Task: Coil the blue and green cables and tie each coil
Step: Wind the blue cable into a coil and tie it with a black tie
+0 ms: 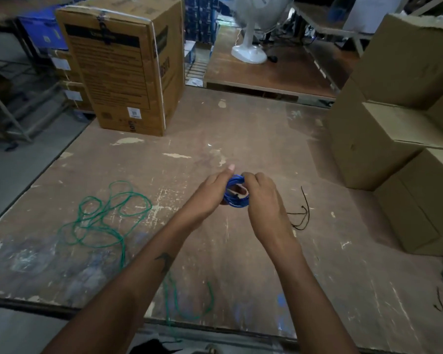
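Head view, coiling stage nearly done for the first cable. We see the blue cable gathered into a compact coil and held above the middle of the tabletop, between the two hands. The left hand grips the coil's left side, one finger extended past it; the right hand curls over the top and right side, thumb and fingers pinching the turns. We judge the step in hand to be the finishing of the blue coil, just ahead of tying. The black ties lie loose on the tabletop just right of the right hand, none yet around the coil. The next move, as we read it, calls for one hand to keep the turns clamped so they do not spring apart while the other fetches a tie and wraps it through the coil. The green cable sprawls in loose loops on the left of the tabletop, its end trailing toward the near edge, not yet coiled
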A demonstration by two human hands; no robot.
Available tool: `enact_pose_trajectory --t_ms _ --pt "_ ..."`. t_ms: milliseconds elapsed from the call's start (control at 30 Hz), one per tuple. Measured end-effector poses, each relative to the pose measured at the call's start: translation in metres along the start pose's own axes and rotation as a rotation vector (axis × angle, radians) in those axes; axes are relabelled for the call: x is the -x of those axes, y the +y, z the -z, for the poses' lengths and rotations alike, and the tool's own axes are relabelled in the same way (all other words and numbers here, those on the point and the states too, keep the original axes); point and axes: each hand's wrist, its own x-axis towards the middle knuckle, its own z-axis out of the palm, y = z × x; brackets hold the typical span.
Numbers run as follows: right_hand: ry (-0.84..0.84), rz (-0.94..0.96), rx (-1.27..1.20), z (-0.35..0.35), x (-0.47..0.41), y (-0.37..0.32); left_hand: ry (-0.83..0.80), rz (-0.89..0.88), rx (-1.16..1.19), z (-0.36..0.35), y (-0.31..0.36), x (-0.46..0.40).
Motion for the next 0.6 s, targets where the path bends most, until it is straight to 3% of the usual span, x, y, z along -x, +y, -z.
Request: enact_pose_trajectory --t_ms 100,233,400,533,600 --pt "-0.008 0.126 0.026 -0.001 -0.003 0.006 -0.024 0.078 -0.067 0.0 0.007 -0.005" --pt "0.06 -0.001 -0.229 -0.017 -0.009 0.016 0.133 -0.028 -0.11 -0.009 -0.01 -0.016" --pt "0.102 -0.14 -0.023 -0.044 -0.005 0.003 0.232 0.023 0.113 -0.015 -0.027 -0.03" --pt "0.163 -0.16 -0.002 -0.051 -0.01 -0.012 0.169 0.094 0.318 -0.005 -0.028 -0.033" --pt "0.195 -0.148 0.034 -0.055 -0.014 -0.022 0.152 0.059 0.289 0.004 -0.029 -0.036"
